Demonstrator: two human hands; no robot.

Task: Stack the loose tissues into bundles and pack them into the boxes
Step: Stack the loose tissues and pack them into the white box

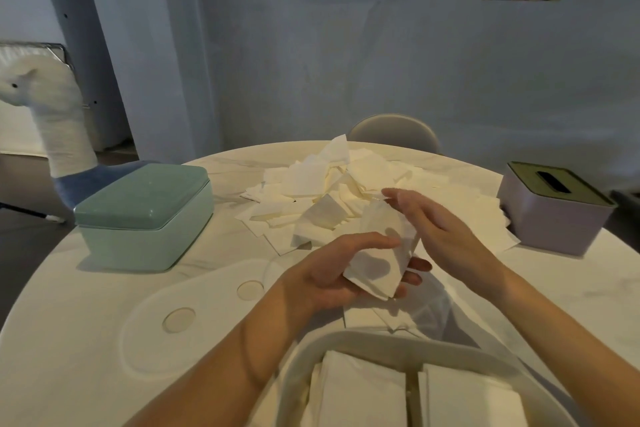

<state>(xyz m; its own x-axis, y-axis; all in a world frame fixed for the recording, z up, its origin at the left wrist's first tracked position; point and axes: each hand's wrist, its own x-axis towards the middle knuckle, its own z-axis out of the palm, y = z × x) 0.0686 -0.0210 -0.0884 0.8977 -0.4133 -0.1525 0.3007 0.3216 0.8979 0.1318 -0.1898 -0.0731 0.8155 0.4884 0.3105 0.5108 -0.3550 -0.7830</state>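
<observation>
Dim, cool, low-contrast light. Soft shadows fall left of the green box [143,215] and under the hands onto the table [86,305]. No glare. Wide-angle bending at frame edges; slight overall softness, lower edge blurred.

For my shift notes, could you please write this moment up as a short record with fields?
left hand: holds a small bundle of tissues from below
right hand: open, flat against the bundle's right side
loose tissues: heaped mid-table
green box: left, lid on
lilac box: right, slotted lid on
white box: near edge, open, two stacks inside
table: round, white
</observation>
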